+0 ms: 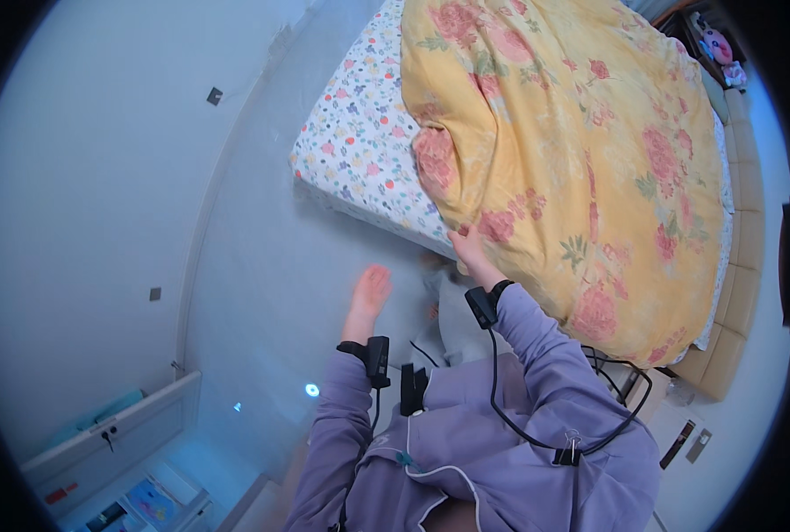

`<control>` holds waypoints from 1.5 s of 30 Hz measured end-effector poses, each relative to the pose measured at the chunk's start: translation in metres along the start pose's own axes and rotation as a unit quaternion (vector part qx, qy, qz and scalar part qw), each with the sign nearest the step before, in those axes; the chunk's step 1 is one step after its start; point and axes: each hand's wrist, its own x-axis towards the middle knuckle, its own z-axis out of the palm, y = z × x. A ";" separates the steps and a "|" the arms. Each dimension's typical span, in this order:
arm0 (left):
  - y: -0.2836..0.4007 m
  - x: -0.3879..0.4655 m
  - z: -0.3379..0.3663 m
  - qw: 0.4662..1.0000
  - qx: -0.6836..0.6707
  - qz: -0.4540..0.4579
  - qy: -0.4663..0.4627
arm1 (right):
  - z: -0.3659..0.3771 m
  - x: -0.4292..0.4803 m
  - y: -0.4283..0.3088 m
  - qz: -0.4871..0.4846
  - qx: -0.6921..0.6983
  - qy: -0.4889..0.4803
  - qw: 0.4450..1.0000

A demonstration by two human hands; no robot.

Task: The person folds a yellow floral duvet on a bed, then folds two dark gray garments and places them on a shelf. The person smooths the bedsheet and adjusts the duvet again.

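A yellow quilt with pink roses covers most of the bed, rumpled along its left edge. Beside it shows a white sheet with small flowers and fruits over the mattress corner. My right hand is at the quilt's lower left corner, fingers closed on the fabric near the mattress edge. Left of it, my left hand hangs over the floor, palm showing, holding nothing. Both wrists wear black straps with small devices and cables.
A padded beige headboard stands at the right, a pink plush toy beyond it. Grey floor lies between bed and wall. An open white door is at lower left. Cables loop beside my right arm.
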 end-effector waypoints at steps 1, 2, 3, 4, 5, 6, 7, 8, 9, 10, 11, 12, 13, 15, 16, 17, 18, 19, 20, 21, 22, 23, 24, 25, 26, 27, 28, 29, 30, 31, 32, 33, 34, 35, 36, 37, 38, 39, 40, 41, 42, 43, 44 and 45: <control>0.012 0.011 0.005 1.000 0.009 -0.005 -0.005 | 0.012 0.017 -0.005 0.001 0.015 0.005 1.000; 0.027 0.023 0.011 1.000 0.022 -0.011 0.002 | 0.023 0.036 -0.010 0.002 0.026 0.019 0.999; 0.041 0.037 0.015 0.999 0.037 -0.017 0.008 | 0.035 0.056 -0.012 0.001 0.036 0.036 0.999; 0.059 0.047 0.026 0.998 0.050 -0.024 0.013 | 0.043 0.075 -0.020 -0.005 0.057 0.045 0.997; 0.075 0.062 0.030 0.998 0.062 -0.027 0.007 | 0.057 0.098 -0.024 -0.017 0.077 0.059 0.995; 0.093 0.076 0.035 0.997 0.074 -0.028 -0.003 | 0.068 0.123 -0.031 -0.010 0.087 0.078 0.993; 0.112 0.091 0.040 0.996 0.081 -0.033 0.000 | 0.076 0.147 -0.038 -0.051 0.054 0.088 0.993; 0.131 0.107 0.046 0.995 0.095 -0.037 -0.006 | 0.085 0.171 -0.046 -0.071 0.011 0.105 0.992; 0.148 0.123 0.054 0.994 0.103 -0.048 0.002 | 0.093 0.195 -0.056 -0.068 -0.039 0.126 0.989; 0.167 0.139 0.059 0.990 0.114 -0.070 0.033 | 0.104 0.211 -0.061 -0.002 -0.087 0.155 0.984; 0.184 0.149 0.063 0.988 0.136 -0.067 0.025 | 0.111 0.223 -0.064 0.049 -0.104 0.153 0.982; 0.202 0.161 0.066 0.985 0.154 -0.070 0.033 | 0.114 0.239 -0.069 0.100 -0.123 0.152 0.976; 0.217 0.173 0.072 0.982 0.171 -0.073 0.042 | 0.117 0.254 -0.074 0.160 -0.149 0.138 0.966; 0.251 0.194 0.084 0.981 0.173 -0.076 0.046 | 0.122 0.273 -0.078 0.215 -0.125 0.166 0.954; 0.266 0.201 0.089 0.979 0.180 -0.078 0.051 | 0.124 0.278 -0.080 0.265 -0.115 0.168 0.942; 0.279 0.209 0.095 0.975 0.201 -0.087 0.044 | 0.122 0.285 -0.083 0.309 -0.108 0.204 0.923; 0.291 0.216 0.102 0.970 0.224 -0.093 0.036 | 0.122 0.285 -0.086 0.300 -0.123 0.312 0.893; 0.305 0.223 0.109 0.963 0.247 -0.104 0.041 | 0.118 0.286 -0.090 0.255 -0.025 0.326 0.910; 0.315 0.230 0.117 0.958 0.266 -0.109 0.017 | 0.109 0.280 -0.093 0.208 0.073 0.341 0.914; 0.322 0.238 0.127 0.952 0.284 -0.118 0.005 | 0.098 0.269 -0.097 0.156 0.167 0.358 0.906; 0.328 0.247 0.138 0.945 0.300 -0.128 -0.011 | 0.090 0.259 -0.105 0.093 0.256 0.375 0.886; 0.336 0.256 0.152 0.937 0.320 -0.138 -0.040 | 0.077 0.245 -0.116 0.136 0.266 0.346 0.890; 0.342 0.264 0.166 0.926 0.340 -0.149 -0.069 | 0.054 0.221 -0.126 0.175 0.276 0.317 0.890; 0.349 0.269 0.180 0.915 0.360 -0.166 -0.082 | 0.044 0.194 -0.141 0.175 0.268 0.287 0.903; 0.355 0.274 0.196 0.903 0.370 -0.181 -0.126 | 0.034 0.166 -0.161 0.131 0.253 0.296 0.912; 0.358 0.278 0.214 0.889 0.379 -0.204 -0.153 | 0.026 0.131 -0.183 0.064 0.207 0.311 0.925; 0.362 0.278 0.232 0.875 0.392 -0.229 -0.170 | 0.020 0.097 -0.210 -0.004 0.160 0.328 0.931; 0.363 0.275 0.251 0.869 0.393 -0.236 -0.187 | 0.019 0.061 -0.239 -0.054 0.107 0.350 0.929; 0.368 0.270 0.271 0.860 0.402 -0.246 -0.194 | 0.027 0.026 -0.270 -0.066 0.117 0.345 0.929; 0.377 0.267 0.295 0.839 0.391 -0.288 -0.244 | 0.034 -0.007 -0.302 -0.082 0.126 0.344 0.927; 0.384 0.258 0.314 0.821 0.377 -0.327 -0.277 | 0.048 -0.036 -0.334 -0.098 0.125 0.338 0.928; 0.392 0.251 0.333 0.819 0.334 -0.355 -0.303 | 0.067 -0.057 -0.361 -0.083 0.064 0.321 0.941; 0.401 0.248 0.354 0.818 0.296 -0.377 -0.317 | 0.087 -0.074 -0.384 -0.072 0.001 0.302 0.951; 0.414 0.250 0.373 0.808 0.255 -0.389 -0.363 | 0.107 -0.087 -0.403 -0.058 -0.060 0.277 0.957; 0.426 0.256 0.389 0.796 0.210 -0.399 -0.404 | 0.130 -0.094 -0.416 -0.045 -0.104 0.268 0.957; 0.434 0.262 0.402 0.794 0.219 -0.374 -0.426 | 0.156 -0.089 -0.425 -0.061 -0.142 0.279 0.948; 0.434 0.265 0.413 0.791 0.227 -0.347 -0.450 | 0.177 -0.083 -0.427 -0.090 -0.183 0.300 0.932; 0.438 0.269 0.418 0.775 0.211 -0.305 -0.511 | 0.204 -0.074 -0.430 -0.092 -0.198 0.298 0.929; 0.440 0.271 0.421 0.772 0.332 -0.273 -0.468 | 0.230 -0.065 -0.432 -0.100 -0.215 0.305 0.922; 0.442 0.272 0.424 0.749 0.430 -0.225 -0.451 | 0.246 -0.063 -0.433 -0.108 -0.231 0.312 0.915; 0.445 0.269 0.426 0.716 0.531 -0.202 -0.406 | 0.250 -0.067 -0.434 -0.100 -0.245 0.351 0.898; 0.450 0.268 0.430 0.755 0.525 -0.182 -0.348 | 0.254 -0.069 -0.435 -0.091 -0.257 0.388 0.881; 0.460 0.266 0.431 0.730 0.549 -0.114 -0.390 | 0.257 -0.074 -0.435 -0.120 -0.261 0.442 0.850; 0.474 0.264 0.438 0.688 0.579 -0.094 -0.428 | 0.258 -0.082 -0.435 -0.094 -0.286 0.474 0.828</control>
